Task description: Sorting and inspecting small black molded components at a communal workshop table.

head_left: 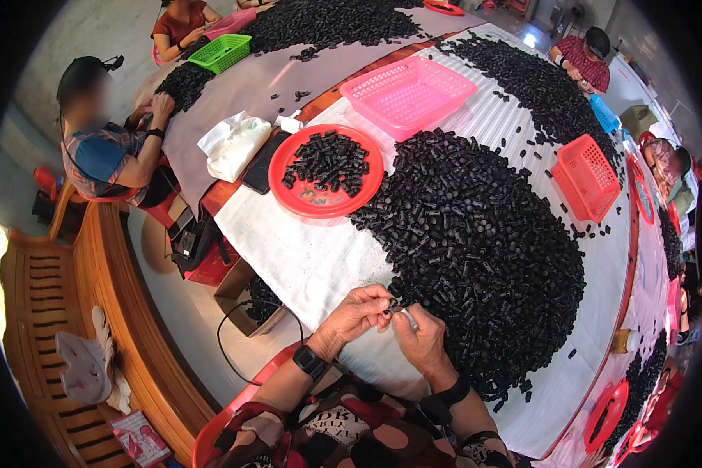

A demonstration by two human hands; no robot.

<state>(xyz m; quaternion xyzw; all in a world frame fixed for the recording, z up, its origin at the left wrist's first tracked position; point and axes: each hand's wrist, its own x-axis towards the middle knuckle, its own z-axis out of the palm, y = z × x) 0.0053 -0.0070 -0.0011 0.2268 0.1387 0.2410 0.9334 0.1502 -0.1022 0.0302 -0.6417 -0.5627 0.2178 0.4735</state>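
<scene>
My left hand (359, 314) and my right hand (421, 337) meet over the near edge of the table. Between the left thumb and fingertips is a small black cylindrical piece (392, 304), pinched close to the right fingertips. The right hand's fingers are closed at the same piece; whether they grip it too is hard to make out. Just beyond and to the right spreads a big heap of similar black pieces (476, 249). A red round tray (277, 183) with more of these pieces stands beyond my left hand.
A pink basket (409, 86) stands behind the heap, a red basket (585, 175) to its right. Left of the tray lie a dark phone (259, 168) and a white plastic bag (234, 144). An open cardboard box (246, 300) sits below the table edge. Several people work around the tables.
</scene>
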